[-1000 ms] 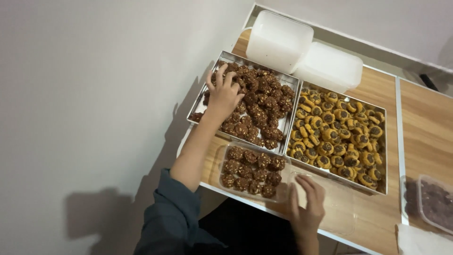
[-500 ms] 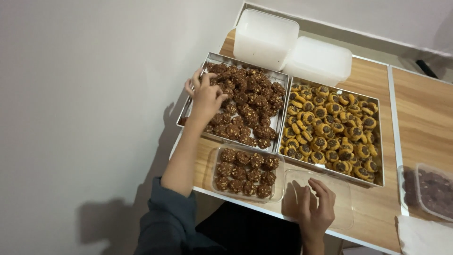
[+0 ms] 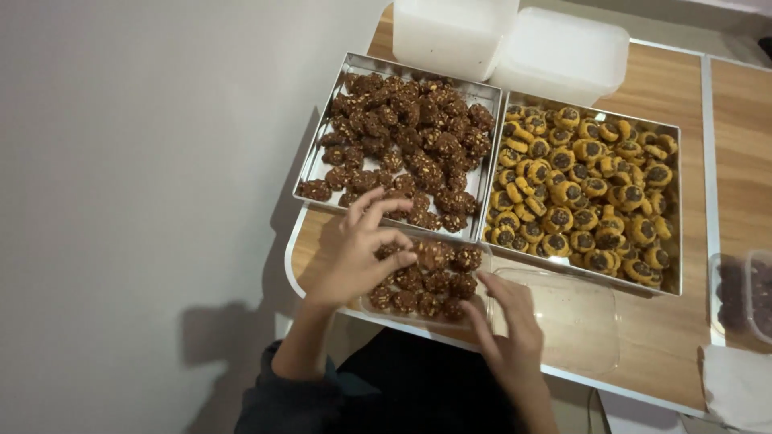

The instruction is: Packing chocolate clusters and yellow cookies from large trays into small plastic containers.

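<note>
A small clear plastic container (image 3: 426,281) sat at the near edge of the wooden table (image 3: 643,329), filled with dark chocolate cookies (image 3: 438,283) packed in rows. The left hand (image 3: 354,253) hovered over the container's nine o'clock side, its fingers curled and the thumb and forefinger pinching one dark cookie (image 3: 425,255) at the top row. The right hand (image 3: 508,329) lay at the container's four o'clock corner, fingers loosely spread and flat, touching the container's edge and a clear lid (image 3: 575,317) that rested just beside it at three o'clock. At twelve o'clock from the container stood a metal tray (image 3: 322,153) heaped with more dark cookies, and touching that tray at its three o'clock side was a second metal tray (image 3: 674,209) of yellow cookies with dark centres. Two white lidded tubs (image 3: 515,40) stood beyond the trays at twelve o'clock. Another container (image 3: 744,293) showed at the far three o'clock edge, too blurred to tell its contents.
</note>
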